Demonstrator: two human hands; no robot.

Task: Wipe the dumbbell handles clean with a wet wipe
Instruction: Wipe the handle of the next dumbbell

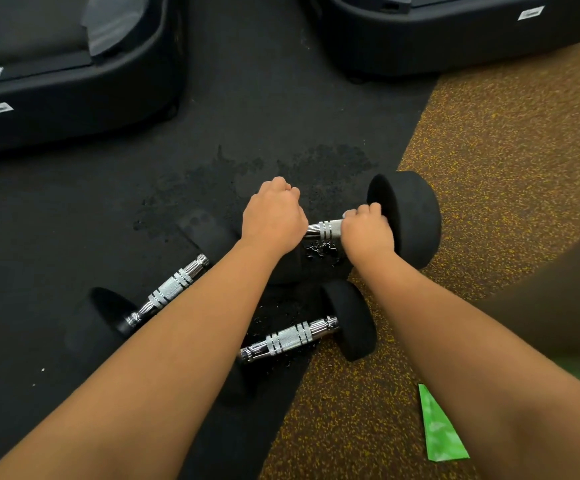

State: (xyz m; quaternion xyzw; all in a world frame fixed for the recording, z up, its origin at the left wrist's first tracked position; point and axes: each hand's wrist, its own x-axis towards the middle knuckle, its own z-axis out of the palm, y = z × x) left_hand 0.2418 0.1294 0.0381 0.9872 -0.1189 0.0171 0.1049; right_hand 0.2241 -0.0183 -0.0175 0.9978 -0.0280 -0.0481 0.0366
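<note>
The floor fills the frame: a black mat (247, 98) on the left and middle, and brown speckled flooring (489, 150) on the right. Two black machine bases stand on the mat, one at upper left (74, 98) and one at upper right (454, 39).

Three dumbbells with black ends and metal handles lie in the middle. The far dumbbell (409, 220) lies across the centre, its right end at the edge of the brown flooring. The left dumbbell (170, 289) lies at an angle on the mat at centre left. The near dumbbell (292, 336) lies below centre, its right end on the brown flooring.

Both forearms reach up from the bottom edge to the far dumbbell. The left hand (273, 216) is curled over its left part, gripping it. The right hand (368, 230) is curled round the right part of its handle (326, 229), just beside the right end, pressing a white wet wipe (346, 213) to the metal; only a corner of the wipe shows.

A green packet (440, 427) lies on the brown flooring at lower right.
</note>
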